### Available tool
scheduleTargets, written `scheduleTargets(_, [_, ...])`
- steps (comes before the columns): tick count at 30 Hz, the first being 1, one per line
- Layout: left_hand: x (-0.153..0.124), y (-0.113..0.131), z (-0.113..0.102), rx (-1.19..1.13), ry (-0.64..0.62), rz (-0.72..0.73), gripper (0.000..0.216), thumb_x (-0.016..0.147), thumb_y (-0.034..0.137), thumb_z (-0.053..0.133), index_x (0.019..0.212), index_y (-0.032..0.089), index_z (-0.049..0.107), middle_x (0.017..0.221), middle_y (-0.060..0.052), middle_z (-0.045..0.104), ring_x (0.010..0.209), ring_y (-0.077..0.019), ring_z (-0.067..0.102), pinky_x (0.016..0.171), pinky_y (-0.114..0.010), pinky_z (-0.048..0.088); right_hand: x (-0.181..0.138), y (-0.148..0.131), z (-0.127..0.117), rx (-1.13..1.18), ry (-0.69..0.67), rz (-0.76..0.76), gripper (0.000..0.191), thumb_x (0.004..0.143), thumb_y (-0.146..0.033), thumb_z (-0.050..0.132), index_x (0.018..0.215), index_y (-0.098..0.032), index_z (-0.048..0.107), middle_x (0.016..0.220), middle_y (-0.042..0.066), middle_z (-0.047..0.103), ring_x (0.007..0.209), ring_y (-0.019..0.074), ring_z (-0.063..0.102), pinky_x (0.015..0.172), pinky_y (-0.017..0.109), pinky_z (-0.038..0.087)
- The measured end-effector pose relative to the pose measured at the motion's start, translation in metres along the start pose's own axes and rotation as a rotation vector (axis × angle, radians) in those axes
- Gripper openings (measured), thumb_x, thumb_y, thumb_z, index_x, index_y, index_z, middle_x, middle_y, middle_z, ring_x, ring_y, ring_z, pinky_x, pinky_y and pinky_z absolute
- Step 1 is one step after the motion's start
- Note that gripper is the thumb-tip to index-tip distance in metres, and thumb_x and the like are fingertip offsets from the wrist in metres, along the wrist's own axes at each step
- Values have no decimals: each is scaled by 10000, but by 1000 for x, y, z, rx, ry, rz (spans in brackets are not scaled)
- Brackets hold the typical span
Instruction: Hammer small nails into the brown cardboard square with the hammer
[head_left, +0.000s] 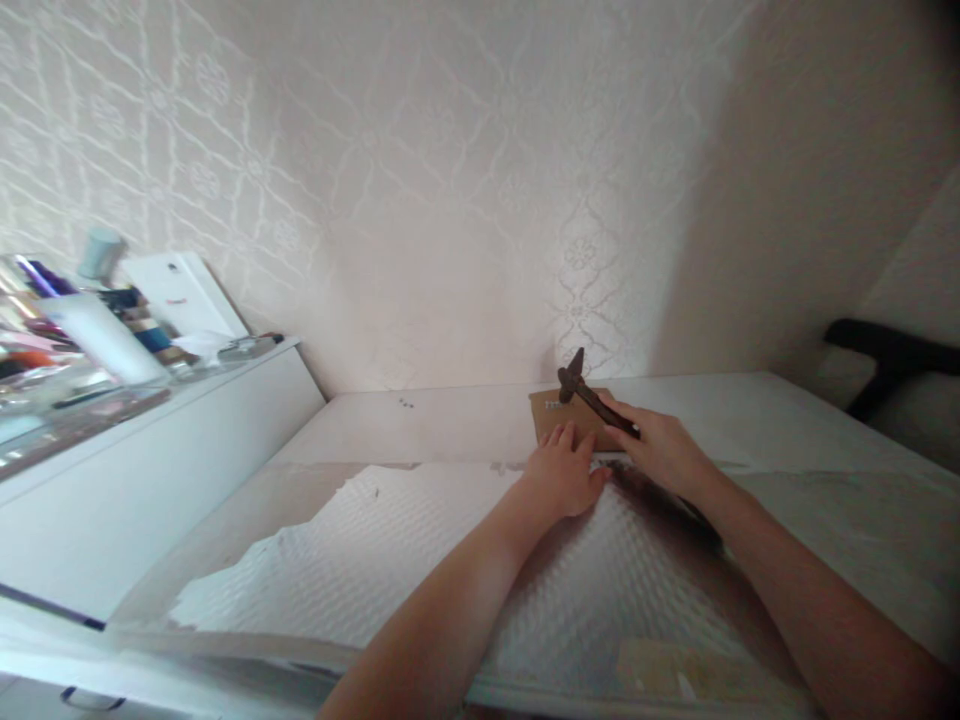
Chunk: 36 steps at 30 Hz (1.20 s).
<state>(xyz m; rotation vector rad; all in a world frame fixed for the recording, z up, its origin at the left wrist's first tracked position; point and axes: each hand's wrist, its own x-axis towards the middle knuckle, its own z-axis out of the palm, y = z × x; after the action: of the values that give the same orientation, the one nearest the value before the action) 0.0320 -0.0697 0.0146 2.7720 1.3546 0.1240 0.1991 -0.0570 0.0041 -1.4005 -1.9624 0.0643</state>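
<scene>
A hammer (598,407) with a dark head and a long dark handle is gripped in my right hand (660,445). Its head is over a flat brown board (581,430) that lies near the wall. Fingers spread, my left hand (564,470) rests on the near left part of this board, close to the hammer handle. Small shiny pieces (556,404) lie on the board just left of the hammer head; they are too small to name for certain. Whether the hammer head touches the board I cannot tell.
A textured white sheet (315,560) covers part of the white tabletop (465,420). Several tiny dark bits (406,403) lie at the back left. A white cabinet (187,450) at left bears bottles and a white box (184,295). A black armrest (885,350) shows at right.
</scene>
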Motion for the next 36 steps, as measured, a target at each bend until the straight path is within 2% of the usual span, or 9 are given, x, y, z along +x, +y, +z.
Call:
scheduleTargets(4, [0,1,-1,-12,-3,-2,598,915,471,239,1373,88,262,1436,-204,238,1332,-298,202,1061,-433,225,0,1,1,9,30,30,445,855,-252,452,1295,-198,483,1096,80,639,1019,263,582,886,395,452])
scheduleTargets(9, [0,1,0,-16,7,-5,599,914,462,245,1371,76,265,1424,-212,261,1329,-289,215,1067,-424,215,0,0,0,44,-12,14,449,855,-259,455,1294,-168,483,1182,95,589,1046,264,566,906,394,439])
scheduleTargets(13, [0,0,1,-8,21,5,606,914,472,233,1372,76,258,1425,-203,265,1332,-287,208,1069,-419,212,0,-1,0,35,19,46,447,855,-259,447,1290,-167,486,1145,95,612,1032,270,574,893,406,448])
scheduleTargets(19, [-1,0,-1,-13,2,1,607,916,464,241,1378,70,253,1426,-223,246,1332,-298,200,1071,-418,208,0,3,1,25,-10,64,455,848,-255,444,1286,-140,490,1168,110,596,1042,275,568,893,396,449])
scheduleTargets(23, [-1,0,-1,-8,-2,0,604,914,463,249,1378,76,257,1428,-217,247,1330,-300,207,1072,-418,204,0,4,1,22,14,92,455,852,-266,447,1291,-153,484,1178,96,591,1033,265,575,880,380,457])
scheduleTargets(36, [0,1,-2,-18,-15,-14,599,916,465,263,1379,85,263,1433,-217,233,1332,-299,202,1065,-422,218,0,2,1,10,-22,94,452,849,-262,452,1290,-169,490,1197,80,579,1066,260,554,907,369,436])
